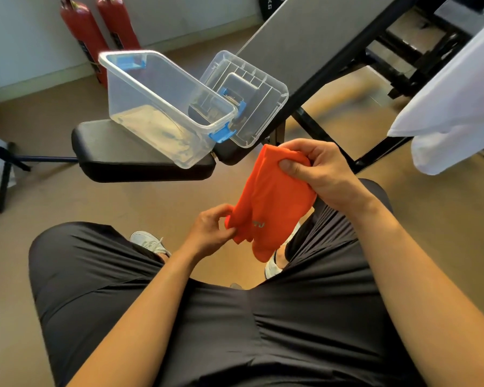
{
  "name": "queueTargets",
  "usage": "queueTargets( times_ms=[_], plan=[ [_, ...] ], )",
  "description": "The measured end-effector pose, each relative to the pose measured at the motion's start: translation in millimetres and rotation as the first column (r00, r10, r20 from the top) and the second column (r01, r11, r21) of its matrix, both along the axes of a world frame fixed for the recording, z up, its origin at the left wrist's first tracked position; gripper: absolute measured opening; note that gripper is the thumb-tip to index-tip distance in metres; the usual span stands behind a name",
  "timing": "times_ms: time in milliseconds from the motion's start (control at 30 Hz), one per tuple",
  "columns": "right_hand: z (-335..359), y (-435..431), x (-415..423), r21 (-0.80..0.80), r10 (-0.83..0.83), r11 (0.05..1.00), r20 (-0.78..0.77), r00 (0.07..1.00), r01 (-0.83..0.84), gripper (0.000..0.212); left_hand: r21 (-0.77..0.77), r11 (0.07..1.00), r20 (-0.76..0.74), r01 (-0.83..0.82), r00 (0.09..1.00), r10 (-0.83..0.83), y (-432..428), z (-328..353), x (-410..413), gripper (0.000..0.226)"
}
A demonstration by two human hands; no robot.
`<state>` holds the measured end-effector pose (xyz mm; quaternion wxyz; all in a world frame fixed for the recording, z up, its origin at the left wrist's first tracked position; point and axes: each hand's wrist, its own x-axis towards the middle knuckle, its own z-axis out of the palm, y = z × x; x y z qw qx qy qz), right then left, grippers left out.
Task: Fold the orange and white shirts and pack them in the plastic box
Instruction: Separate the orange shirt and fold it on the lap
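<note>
The orange shirt [271, 202] is folded into a narrow bundle and held in the air above my knees. My right hand [316, 171] grips its upper end, thumb pressed on the cloth. My left hand [211, 227] pinches its lower left edge. The clear plastic box [162, 107] with blue latches stands open and empty on a black padded bench seat [118, 152], just beyond the shirt. Its clear lid [252, 93] lies behind it, leaning on the bench. The white shirt [456, 107] hangs draped at the right edge.
Grey inclined bench back [313, 34] with black frame runs up to the right. Two red fire extinguishers [101, 29] stand by the far wall. A black stand [6, 163] is at the left. Brown floor lies under my legs in dark shorts.
</note>
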<state>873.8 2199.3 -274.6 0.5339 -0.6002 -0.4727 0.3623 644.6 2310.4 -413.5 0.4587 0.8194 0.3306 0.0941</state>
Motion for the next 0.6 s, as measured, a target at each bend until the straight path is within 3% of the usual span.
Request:
queueTargets(
  times_ms=[167,267,333,467,600],
  plan=[
    [1.7,0.4,3.1,-0.013,0.030,0.999,0.036,0.999,-0.030,0.020,-0.084,0.993,0.249,-0.086,0.963,0.104,-6.8,23.6,3.5,0.033],
    [4.4,1.6,0.7,-0.008,0.036,0.999,0.037,0.999,-0.036,0.021,-0.025,0.999,0.182,-0.027,0.983,0.031,-16.2,21.7,10.7,0.057],
    [6.2,2.6,-0.7,0.001,0.031,1.000,0.046,0.998,-0.031,0.021,0.037,0.999,0.130,-0.021,0.991,0.016,-22.1,14.4,17.7,0.061],
    [6.5,4.2,0.5,0.031,-0.070,0.997,0.104,0.992,0.067,0.019,0.098,0.993,0.209,-0.069,0.977,0.047,-19.0,6.9,24.0,0.034],
    [6.9,3.1,2.6,0.079,-0.171,0.984,0.118,0.978,0.162,0.016,0.060,0.998,0.269,-0.020,0.963,0.003,-16.8,7.9,18.2,0.027]
  ],
)
